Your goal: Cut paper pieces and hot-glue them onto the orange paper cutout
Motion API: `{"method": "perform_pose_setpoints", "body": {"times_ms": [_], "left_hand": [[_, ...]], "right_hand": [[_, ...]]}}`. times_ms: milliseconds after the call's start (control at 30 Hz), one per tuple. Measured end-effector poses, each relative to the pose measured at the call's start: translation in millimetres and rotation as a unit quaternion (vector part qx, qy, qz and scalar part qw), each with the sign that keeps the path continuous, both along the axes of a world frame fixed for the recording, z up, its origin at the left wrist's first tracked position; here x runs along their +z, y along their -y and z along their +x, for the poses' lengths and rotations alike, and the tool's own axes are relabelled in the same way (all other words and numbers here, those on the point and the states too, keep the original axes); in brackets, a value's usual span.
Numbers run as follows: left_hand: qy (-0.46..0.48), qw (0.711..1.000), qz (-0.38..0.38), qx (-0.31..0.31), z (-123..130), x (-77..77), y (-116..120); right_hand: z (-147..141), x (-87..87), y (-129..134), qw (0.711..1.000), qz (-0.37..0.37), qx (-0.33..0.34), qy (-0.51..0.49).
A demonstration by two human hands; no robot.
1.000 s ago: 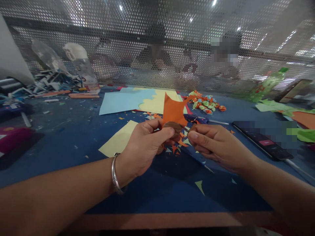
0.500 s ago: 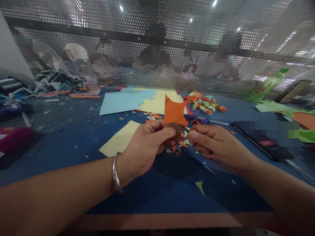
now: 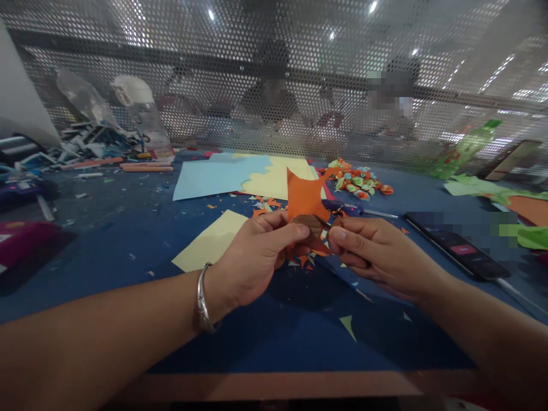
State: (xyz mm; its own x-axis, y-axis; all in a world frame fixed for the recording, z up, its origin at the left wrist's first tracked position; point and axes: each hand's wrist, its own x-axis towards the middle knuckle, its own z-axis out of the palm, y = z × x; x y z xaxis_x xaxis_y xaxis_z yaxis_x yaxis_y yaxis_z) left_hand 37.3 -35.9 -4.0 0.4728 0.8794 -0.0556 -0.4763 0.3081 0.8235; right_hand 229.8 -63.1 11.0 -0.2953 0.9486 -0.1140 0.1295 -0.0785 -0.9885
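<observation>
My left hand is closed, its thumb pressing a round brown disc against a sheet of orange paper. The paper stands up behind the disc and has curved cut-outs and pointed corners. Opposite it, my right hand pinches a thin dark stick-like tool. Its tip meets the right side of the disc; most of it is hidden by my fingers, so its kind does not show. Orange paper scraps lie below and behind my hands.
Behind my hands lie light blue paper, a glue gun and small folded paper pieces. A yellow sheet is left, a phone right. Bottles stand near a perforated metal screen, with people beyond.
The disc and orange paper have shifted slightly right and down in my left hand. My right hand stays almost in place, its grip unchanged.
</observation>
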Motion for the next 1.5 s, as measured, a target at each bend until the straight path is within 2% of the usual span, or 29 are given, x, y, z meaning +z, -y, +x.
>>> {"method": "perform_pose_setpoints", "body": {"times_ms": [400,1033,1500], "left_hand": [[-0.109,0.992,0.045,0.05,-4.3,-1.7,0.7],[-0.106,0.992,0.048,0.04,-2.4,0.8,1.1],[-0.114,0.988,0.098,0.042,-2.6,-1.2,0.2]], "right_hand": [[-1.6,2.5,-0.1,0.998,0.036,0.007,0.048],[-0.4,0.0,0.4,0.999,0.031,0.004,0.039],[1.0,-3.7,-1.1,0.996,0.066,0.0,0.068]]}}
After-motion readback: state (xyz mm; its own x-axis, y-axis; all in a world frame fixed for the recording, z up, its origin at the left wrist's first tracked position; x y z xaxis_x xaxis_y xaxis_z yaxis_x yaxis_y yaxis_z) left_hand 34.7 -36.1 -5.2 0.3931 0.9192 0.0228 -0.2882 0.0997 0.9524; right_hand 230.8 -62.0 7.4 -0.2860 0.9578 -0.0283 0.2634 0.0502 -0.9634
